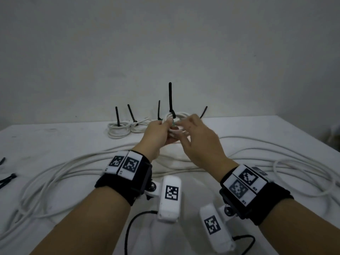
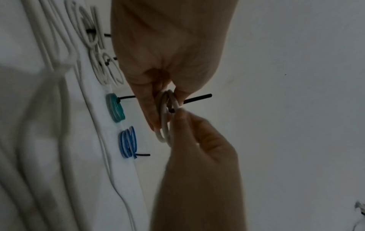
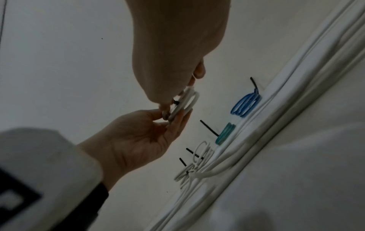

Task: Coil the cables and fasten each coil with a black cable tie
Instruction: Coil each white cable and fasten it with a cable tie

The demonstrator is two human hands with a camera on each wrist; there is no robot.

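I hold a small white cable coil (image 1: 177,117) up over the table between both hands. A black cable tie (image 1: 170,97) wraps it, and its long tail stands straight up. My left hand (image 1: 165,124) pinches the coil's left side. In the left wrist view that hand (image 2: 164,93) has its thumb and fingers closed round the loops (image 2: 163,123), and the tie tail (image 2: 197,99) points away. My right hand (image 1: 181,126) grips the coil on the right, near the tie's head (image 3: 175,103). In the right wrist view its fingers (image 3: 168,107) curl on the loops (image 3: 187,100).
Tied coils stand along the back edge: two white ones (image 1: 117,130) (image 1: 140,126), a teal one (image 2: 115,109) and a blue one (image 2: 128,142), each with a black tail. Long loose white cables (image 1: 60,173) sprawl across the white table (image 1: 55,140). Spare black ties (image 1: 8,178) lie at the left edge.
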